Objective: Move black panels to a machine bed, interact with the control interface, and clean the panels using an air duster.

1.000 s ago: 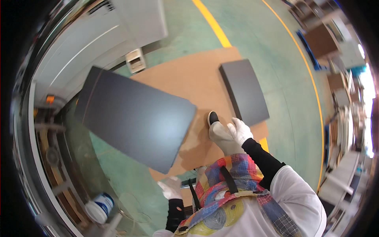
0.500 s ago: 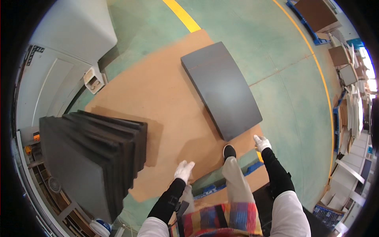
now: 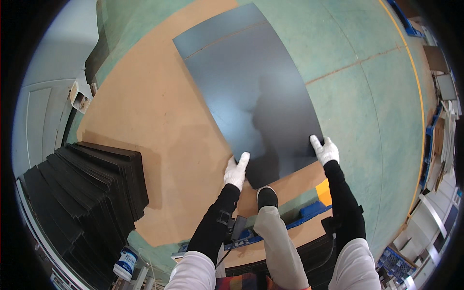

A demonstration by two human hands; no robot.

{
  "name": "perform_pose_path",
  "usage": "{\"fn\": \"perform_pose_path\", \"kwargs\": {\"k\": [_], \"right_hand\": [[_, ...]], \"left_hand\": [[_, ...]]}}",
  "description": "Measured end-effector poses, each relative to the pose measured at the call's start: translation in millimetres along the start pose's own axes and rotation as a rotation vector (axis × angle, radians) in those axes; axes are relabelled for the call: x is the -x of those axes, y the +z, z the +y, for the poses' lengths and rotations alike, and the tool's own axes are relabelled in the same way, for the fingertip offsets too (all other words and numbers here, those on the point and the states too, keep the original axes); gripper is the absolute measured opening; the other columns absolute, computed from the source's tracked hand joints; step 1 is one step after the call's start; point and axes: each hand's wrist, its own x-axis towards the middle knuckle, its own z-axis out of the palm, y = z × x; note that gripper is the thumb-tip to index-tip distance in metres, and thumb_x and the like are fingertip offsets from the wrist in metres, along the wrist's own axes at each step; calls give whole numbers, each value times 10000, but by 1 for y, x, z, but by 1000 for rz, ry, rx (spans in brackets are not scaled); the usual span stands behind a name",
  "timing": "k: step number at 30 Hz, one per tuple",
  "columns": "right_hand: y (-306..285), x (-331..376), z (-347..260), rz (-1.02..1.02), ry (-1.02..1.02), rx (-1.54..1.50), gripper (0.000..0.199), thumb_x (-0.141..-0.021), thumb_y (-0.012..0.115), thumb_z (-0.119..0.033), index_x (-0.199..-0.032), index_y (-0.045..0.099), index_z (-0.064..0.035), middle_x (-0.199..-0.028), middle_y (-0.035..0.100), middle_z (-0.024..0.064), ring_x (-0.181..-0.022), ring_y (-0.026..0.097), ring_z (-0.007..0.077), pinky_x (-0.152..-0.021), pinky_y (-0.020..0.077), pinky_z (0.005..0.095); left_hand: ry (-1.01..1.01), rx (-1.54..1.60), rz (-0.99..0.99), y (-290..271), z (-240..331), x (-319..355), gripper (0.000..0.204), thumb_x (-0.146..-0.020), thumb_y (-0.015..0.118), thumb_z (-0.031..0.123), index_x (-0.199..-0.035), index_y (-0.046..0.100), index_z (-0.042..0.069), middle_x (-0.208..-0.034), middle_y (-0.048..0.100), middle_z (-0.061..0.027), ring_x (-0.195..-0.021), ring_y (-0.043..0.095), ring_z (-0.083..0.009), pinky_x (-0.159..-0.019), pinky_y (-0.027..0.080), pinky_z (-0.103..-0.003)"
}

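A large dark grey, glossy panel with a slightly curved far edge reaches from near my feet to the top of the view. At its near end, my left hand, in a white knit glove, grips the left edge with the thumb on top. Across from it, my gloved right hand holds the right edge close to the near corner, thumb also on top. The fingers under the panel are hidden. Brown board shows on the floor beneath and left of it.
At the left stands a leaning row of several black panels, beside a white tub. A blue pallet and my shoe are close to the panel's near edge. Pallets and boards line the far right, beyond a yellow floor line.
Both hands have come forward from beside the panel and closed on its two edges. The panel looks larger, and its thick left side no longer shows. My view has shifted.
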Motion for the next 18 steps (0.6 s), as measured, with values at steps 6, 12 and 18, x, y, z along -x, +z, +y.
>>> {"fn": "perform_pose_path", "kwargs": {"k": [6, 12, 18], "right_hand": [[53, 64, -3, 10, -77, -157, 663, -825, 615, -559, -1147, 582, 20, -1105, 625, 258, -1056, 593, 397, -919, 462, 452], [73, 91, -15, 30, 31, -148, 668, -832, 600, -563, -1164, 582, 15, -1123, 616, 262, -1059, 591, 406, -925, 459, 461], [89, 103, -16, 16, 36, -157, 780, -823, 561, -627, -1190, 566, 62, -1149, 607, 287, -1094, 580, 416, -946, 449, 454]], "left_hand": [[-3, 15, 156, -32, -43, -23, 980, -859, 398, 736, -1439, 310, -49, -1475, 352, -249, -1374, 333, -365, -1126, 257, -386], [71, -270, 273, -53, -19, -17, 879, -873, 276, 760, -1187, 597, 4, -1215, 565, -262, -1186, 493, -412, -1010, 380, -457], [8, -384, 188, -79, -14, -19, 905, -859, 281, 776, -1201, 591, -3, -1213, 572, -289, -1169, 521, -426, -996, 399, -468]]}}
